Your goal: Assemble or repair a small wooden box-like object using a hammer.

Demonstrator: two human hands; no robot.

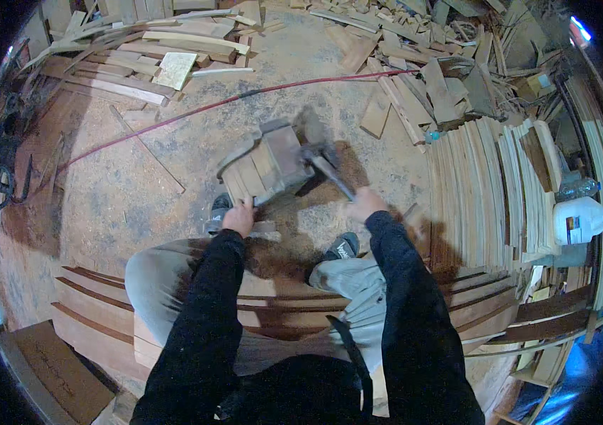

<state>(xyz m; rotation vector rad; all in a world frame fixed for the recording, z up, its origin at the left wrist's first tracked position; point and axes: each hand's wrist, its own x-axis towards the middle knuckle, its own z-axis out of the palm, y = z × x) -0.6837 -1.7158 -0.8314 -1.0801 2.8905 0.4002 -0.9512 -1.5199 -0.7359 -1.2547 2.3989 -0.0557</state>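
My right hand (367, 205) is wrapped round the handle of a hammer (334, 176). The hammer slants up and left, its head blurred by motion beside the far right part of a chunky wooden piece (257, 167). That piece seems built of several pale boards with a darker block at its far end; blur hides its exact kind. At its near left end, my left hand (238, 218) grips the edge, fingers closed on the wood. A short flat strip (265, 227) lies just right of my left hand. My shoes show below and beside the piece.
Scrap boards (174, 46) lie at the far left, and a heap of offcuts (415, 42) at the far right. A red hose (280, 88) crosses the dusty floor. Stacked planks (468, 191) and a white jug (580, 219) stand right. A cardboard box (53, 375) sits near left.
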